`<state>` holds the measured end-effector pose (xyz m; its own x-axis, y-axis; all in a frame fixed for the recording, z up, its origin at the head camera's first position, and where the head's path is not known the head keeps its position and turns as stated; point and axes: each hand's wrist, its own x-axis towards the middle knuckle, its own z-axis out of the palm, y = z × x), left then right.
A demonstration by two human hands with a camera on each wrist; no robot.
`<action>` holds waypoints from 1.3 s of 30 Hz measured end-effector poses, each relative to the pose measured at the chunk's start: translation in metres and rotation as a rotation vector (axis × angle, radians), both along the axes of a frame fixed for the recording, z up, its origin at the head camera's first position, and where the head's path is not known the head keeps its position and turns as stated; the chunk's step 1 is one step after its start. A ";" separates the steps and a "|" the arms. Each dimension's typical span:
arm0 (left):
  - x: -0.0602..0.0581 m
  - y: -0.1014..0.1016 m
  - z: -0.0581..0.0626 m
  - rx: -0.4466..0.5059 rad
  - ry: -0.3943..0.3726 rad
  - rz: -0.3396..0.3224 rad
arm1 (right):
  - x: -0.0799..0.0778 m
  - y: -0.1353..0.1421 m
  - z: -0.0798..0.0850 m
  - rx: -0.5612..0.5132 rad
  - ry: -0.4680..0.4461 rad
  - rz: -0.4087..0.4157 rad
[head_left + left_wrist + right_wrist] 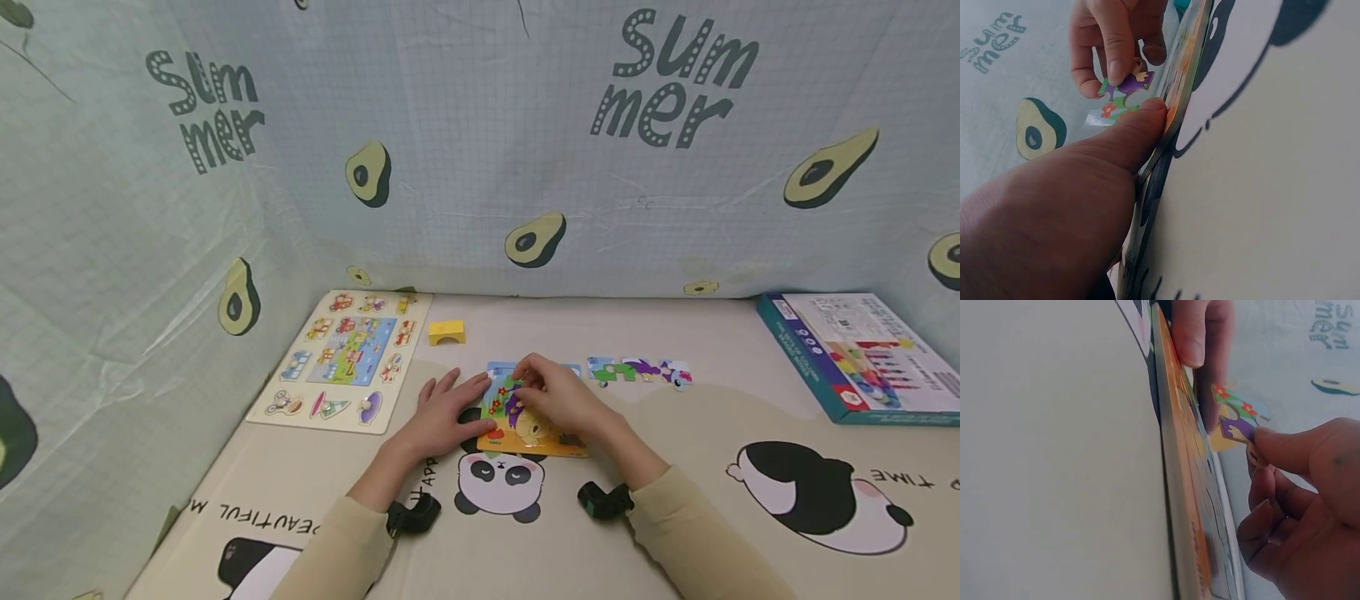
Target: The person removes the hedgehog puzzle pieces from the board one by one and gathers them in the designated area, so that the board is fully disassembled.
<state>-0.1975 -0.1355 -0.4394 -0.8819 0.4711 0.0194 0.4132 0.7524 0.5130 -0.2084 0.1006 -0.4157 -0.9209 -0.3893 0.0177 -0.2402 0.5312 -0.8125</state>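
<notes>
A small jigsaw board (506,443) with an orange lower edge lies on the table over a printed panda. My left hand (445,419) rests at its left side with fingers spread, the thumb (1138,128) lying over the board's edge. Above the board, my right hand (561,402) pinches a purple jigsaw piece (1239,430) between thumb and fingers. A green piece with red flowers (1238,401) shows right beside it; whether the two are joined I cannot tell. Several loose jigsaw pieces (637,369) lie in a row right of the board.
A wooden peg puzzle (318,396) with vehicle pictures lies at the left. Behind the hands stands a yellow arched block (447,332). A teal-sided box (873,358) lies at the far right. Hanging printed cloth (465,233) walls the table's back and left.
</notes>
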 end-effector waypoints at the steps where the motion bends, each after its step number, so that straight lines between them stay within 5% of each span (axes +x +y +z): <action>1: 0.000 0.000 0.000 -0.001 0.001 0.000 | 0.000 0.002 0.001 0.000 0.005 0.008; 7: 0.000 0.000 0.001 0.000 0.001 -0.003 | -0.005 0.012 0.005 0.036 0.061 0.028; 39: 0.001 0.001 0.002 -0.008 -0.012 -0.001 | -0.019 0.062 0.016 0.072 0.051 -0.062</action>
